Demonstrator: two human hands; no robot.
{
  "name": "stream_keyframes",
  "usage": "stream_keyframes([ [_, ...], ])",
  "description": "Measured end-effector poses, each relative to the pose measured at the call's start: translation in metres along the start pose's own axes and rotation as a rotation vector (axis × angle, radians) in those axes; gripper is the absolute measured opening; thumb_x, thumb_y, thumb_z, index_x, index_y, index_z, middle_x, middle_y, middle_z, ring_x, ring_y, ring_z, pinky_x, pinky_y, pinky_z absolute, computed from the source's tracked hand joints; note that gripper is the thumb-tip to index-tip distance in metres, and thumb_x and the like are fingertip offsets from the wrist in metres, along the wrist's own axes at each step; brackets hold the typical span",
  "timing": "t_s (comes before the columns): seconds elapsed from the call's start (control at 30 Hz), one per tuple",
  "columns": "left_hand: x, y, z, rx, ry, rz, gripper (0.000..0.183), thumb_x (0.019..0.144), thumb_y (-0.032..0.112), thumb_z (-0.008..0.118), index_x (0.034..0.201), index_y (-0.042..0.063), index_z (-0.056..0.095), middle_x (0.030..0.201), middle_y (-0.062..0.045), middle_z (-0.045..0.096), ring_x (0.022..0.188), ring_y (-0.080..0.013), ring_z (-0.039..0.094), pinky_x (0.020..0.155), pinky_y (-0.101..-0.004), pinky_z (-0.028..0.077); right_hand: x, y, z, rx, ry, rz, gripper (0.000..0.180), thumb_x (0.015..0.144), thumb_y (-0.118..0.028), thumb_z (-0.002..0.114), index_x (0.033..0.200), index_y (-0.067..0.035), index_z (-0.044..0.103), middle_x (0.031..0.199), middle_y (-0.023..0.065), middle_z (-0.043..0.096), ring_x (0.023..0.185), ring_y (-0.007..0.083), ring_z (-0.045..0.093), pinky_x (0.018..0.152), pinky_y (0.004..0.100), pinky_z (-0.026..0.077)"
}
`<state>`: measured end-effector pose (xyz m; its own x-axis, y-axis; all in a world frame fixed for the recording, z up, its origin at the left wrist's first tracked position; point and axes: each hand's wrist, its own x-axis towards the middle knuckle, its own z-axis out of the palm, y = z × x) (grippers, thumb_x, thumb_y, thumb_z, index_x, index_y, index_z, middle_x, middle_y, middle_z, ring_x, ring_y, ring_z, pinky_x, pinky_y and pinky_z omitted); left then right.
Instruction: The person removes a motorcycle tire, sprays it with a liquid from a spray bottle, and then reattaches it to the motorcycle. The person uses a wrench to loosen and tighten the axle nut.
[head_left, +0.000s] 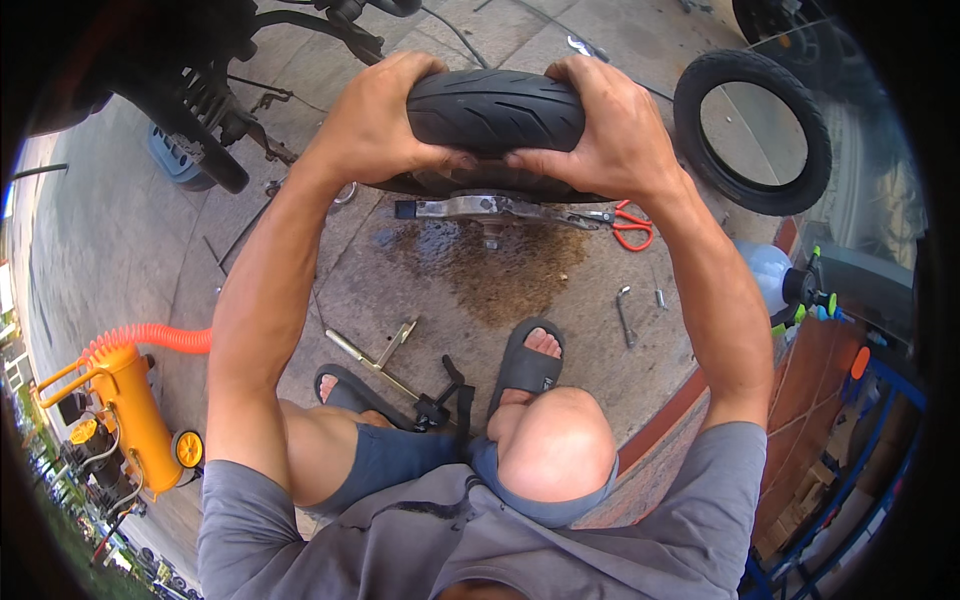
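Both my hands grip a black rubber tyre (495, 112) from its two sides, thumbs on the near side and fingers over the top. My left hand (379, 124) is on its left, my right hand (619, 127) on its right. Below the tyre, a worn metal arm (487, 206) with an axle bolt (491, 241) projects towards me. Red-handled scissors (632, 226) lie on the ground by the arm's right end. A wet brown patch (499, 277) spreads under the bolt. The far side of the wheel is hidden.
Another tyre (690, 135) lies at the right. Wrenches (626, 319) and a metal bracket tool (375, 360) lie near my sandalled feet. At the left are vehicle parts (217, 142), a blue case (176, 161) and a yellow air compressor (135, 412) with an orange coiled hose (161, 337). A spray bottle (761, 277) stands right.
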<state>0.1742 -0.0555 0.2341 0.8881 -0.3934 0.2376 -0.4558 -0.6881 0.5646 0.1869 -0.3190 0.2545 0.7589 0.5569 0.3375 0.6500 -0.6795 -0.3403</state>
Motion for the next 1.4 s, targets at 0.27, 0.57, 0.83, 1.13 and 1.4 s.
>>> stream_keyframes([
  [0.27,0.002,-0.025,-0.003,-0.142,0.046,-0.037,0.080,0.051,0.038,0.094,0.114,-0.001,0.063,0.103,-0.018,0.067,0.100,-0.0338,0.066,0.089,-0.0386,0.051,0.020,-0.007,0.008,0.011,-0.009,0.039,0.070,0.062,-0.048,0.088,0.107,0.000,0.064,0.098,0.0188,0.068,0.094,0.0356,0.067,0.083,0.0416,0.053],
  [0.57,0.001,-0.016,0.004,-0.042,0.297,-0.010,0.065,0.089,0.061,0.059,0.114,0.000,0.063,0.107,-0.023,0.060,0.101,-0.0403,0.060,0.088,-0.0435,0.048,0.035,-0.019,0.003,0.049,-0.003,0.101,0.058,0.076,-0.047,0.077,0.105,0.001,0.063,0.096,0.0241,0.066,0.092,0.0414,0.064,0.081,0.0460,0.052],
  [0.83,-0.004,-0.034,0.008,-0.110,0.318,-0.107,0.054,0.093,0.055,0.056,0.110,0.004,0.066,0.100,-0.019,0.063,0.096,-0.0342,0.063,0.085,-0.0400,0.048,0.020,-0.011,0.007,0.154,0.094,0.003,0.069,0.083,-0.058,0.068,0.119,0.001,0.062,0.112,0.0207,0.065,0.107,0.0360,0.062,0.093,0.0421,0.049],
  [1.13,-0.016,-0.031,0.009,0.130,0.735,0.096,0.036,0.094,0.038,0.064,0.106,0.004,0.067,0.100,-0.012,0.063,0.096,-0.0325,0.059,0.087,-0.0406,0.045,-0.038,-0.014,0.025,0.110,0.154,0.139,0.071,0.080,-0.039,0.077,0.135,-0.002,0.054,0.119,0.0227,0.059,0.108,0.0378,0.058,0.096,0.0436,0.046],
  [1.4,-0.037,0.011,0.010,0.194,0.595,0.039,0.043,0.090,0.034,0.067,0.121,0.004,0.060,0.123,-0.018,0.050,0.115,-0.0348,0.046,0.100,-0.0447,0.036,-0.039,-0.044,0.023,0.384,0.171,0.098,0.071,0.070,-0.020,0.083,0.132,0.002,0.056,0.127,0.0206,0.059,0.117,0.0352,0.059,0.101,0.0404,0.046],
])
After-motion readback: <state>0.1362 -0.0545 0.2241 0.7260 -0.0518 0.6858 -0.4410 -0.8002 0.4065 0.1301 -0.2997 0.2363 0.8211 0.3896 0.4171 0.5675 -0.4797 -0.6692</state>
